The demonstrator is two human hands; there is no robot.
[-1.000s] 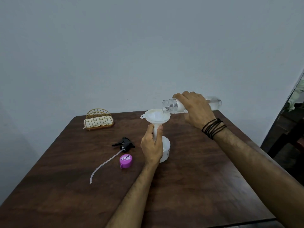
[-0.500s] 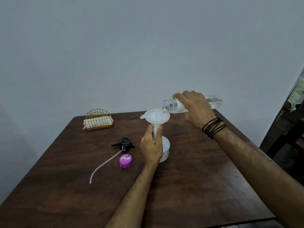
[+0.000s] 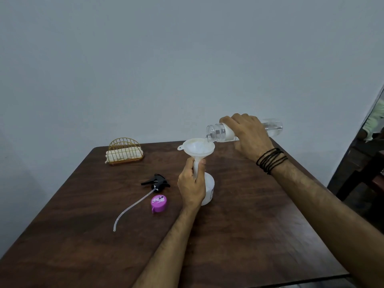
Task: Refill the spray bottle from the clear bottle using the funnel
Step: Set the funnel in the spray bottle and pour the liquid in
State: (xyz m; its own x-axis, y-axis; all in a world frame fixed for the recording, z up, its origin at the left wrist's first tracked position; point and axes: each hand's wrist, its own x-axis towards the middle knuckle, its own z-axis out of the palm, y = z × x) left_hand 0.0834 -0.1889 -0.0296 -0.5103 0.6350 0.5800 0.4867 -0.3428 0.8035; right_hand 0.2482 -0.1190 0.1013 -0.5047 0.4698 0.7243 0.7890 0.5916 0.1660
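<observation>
A white funnel [image 3: 197, 148] stands in the neck of the white spray bottle [image 3: 209, 190] at the middle of the table. My left hand [image 3: 192, 183] grips the funnel's stem where it meets the bottle's neck. My right hand [image 3: 247, 136] holds the clear bottle [image 3: 217, 132] tipped nearly level, its open mouth just over the funnel's right rim. Clear liquid shows at the bottle's far end [image 3: 273, 127]. The black spray head [image 3: 156, 182] with its long tube [image 3: 133, 206] lies on the table to the left.
A purple cap [image 3: 159, 202] lies beside the spray head. A gold wire holder with a folded cloth [image 3: 124, 151] stands at the back left of the dark wooden table [image 3: 259, 235]. A wall rises behind; a doorway with a person's sleeve [image 3: 374, 121] is at the right.
The clear bottle's mouth has dipped slightly lower toward the funnel's rim. Both hands keep their holds; little else has moved.
</observation>
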